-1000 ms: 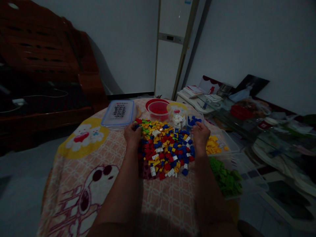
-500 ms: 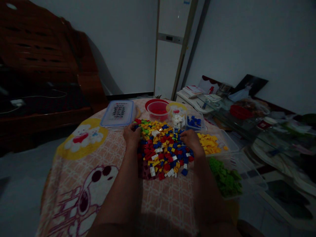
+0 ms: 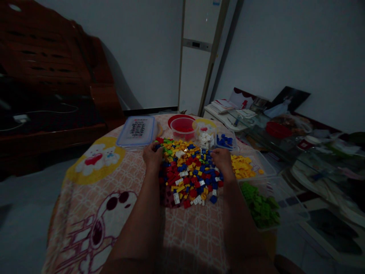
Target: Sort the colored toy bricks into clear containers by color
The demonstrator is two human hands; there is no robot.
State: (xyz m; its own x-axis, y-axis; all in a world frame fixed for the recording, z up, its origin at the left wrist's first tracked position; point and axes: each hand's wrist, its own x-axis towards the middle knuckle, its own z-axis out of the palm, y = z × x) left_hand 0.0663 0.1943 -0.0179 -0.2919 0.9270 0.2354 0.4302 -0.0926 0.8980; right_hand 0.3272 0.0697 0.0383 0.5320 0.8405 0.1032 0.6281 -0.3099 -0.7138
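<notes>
A mixed pile of toy building bricks [image 3: 189, 173] in red, yellow, blue, white and green lies on the cloth-covered table. At its left edge is my left hand [image 3: 152, 156], fingers curled together beside green and red bricks. Something small and dark shows at those fingertips, too dim to name. My right hand [image 3: 222, 160] is at the pile's right edge, thumb and fingers pinched over blue bricks. What it pinches, if anything, is hidden. Sorted bricks lie in tubs close by: blue bricks [image 3: 224, 140], white bricks [image 3: 205, 140], yellow bricks [image 3: 242, 166] and green bricks [image 3: 261, 205].
Behind the pile stands a round tub [image 3: 183, 133] with red bricks. A blue-rimmed lidded box [image 3: 137, 131] is at the back left. The patterned tablecloth [image 3: 194, 236] covers the table. To the right is a cluttered glass-topped stand [image 3: 256, 129]; a wooden bench [image 3: 102, 102] is at left.
My right hand has shifted very slightly to the right, its fingers drawn closer together. My left hand stays at the pile's left edge, and the bricks look the same.
</notes>
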